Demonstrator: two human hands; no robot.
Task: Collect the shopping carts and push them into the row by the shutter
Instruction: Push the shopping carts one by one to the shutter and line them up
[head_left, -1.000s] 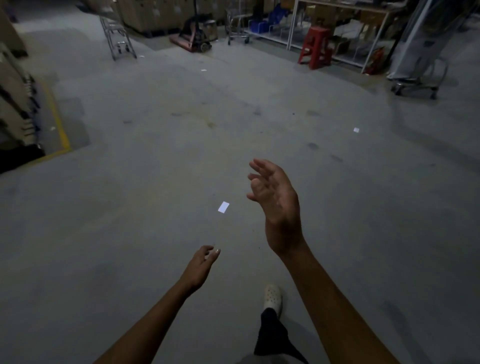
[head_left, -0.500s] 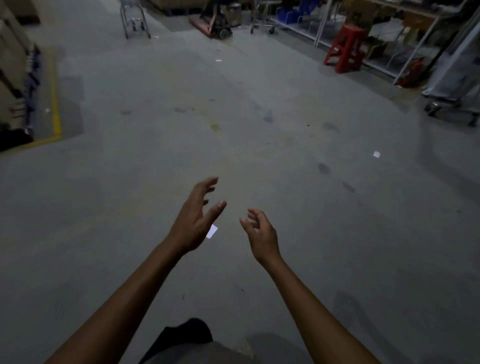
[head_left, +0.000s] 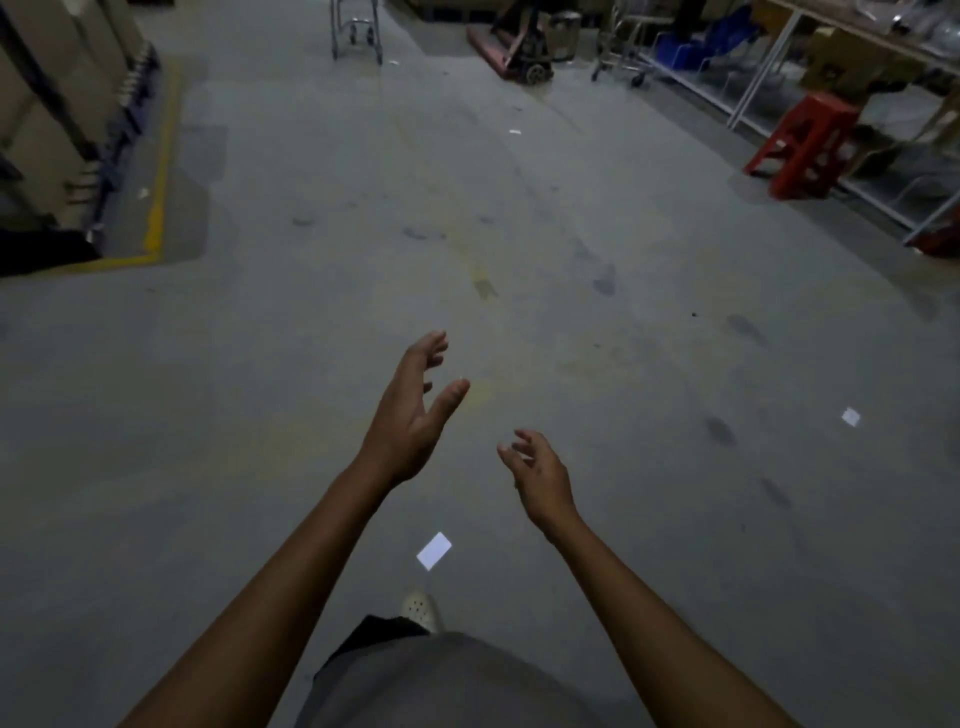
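The shopping cart (head_left: 356, 32) stands far ahead at the top edge of the view, well apart from both hands. Only its lower chrome frame and small wheels show, resting on the grey concrete floor (head_left: 311, 322). A second wire cart (head_left: 621, 54) is parked further right, just beside the red pallet jack (head_left: 519, 52). The left hand (head_left: 415, 410) is raised with fingers spread and thumb out, its grip loose and holding nothing. The right hand (head_left: 540, 475) is lower, its fingers lightly bent and its grip likewise empty. Compared with half a second ago, the cart sits larger and nearer the middle of the top edge. The white paper slip (head_left: 434, 551) that was by the left thumb now lies between the forearms, and a pale shoe (head_left: 420, 608) has appeared below it. The red stool (head_left: 802, 148) has slid toward the right edge. Any print on the cardboard boxes (head_left: 47, 104) is too dim to read.
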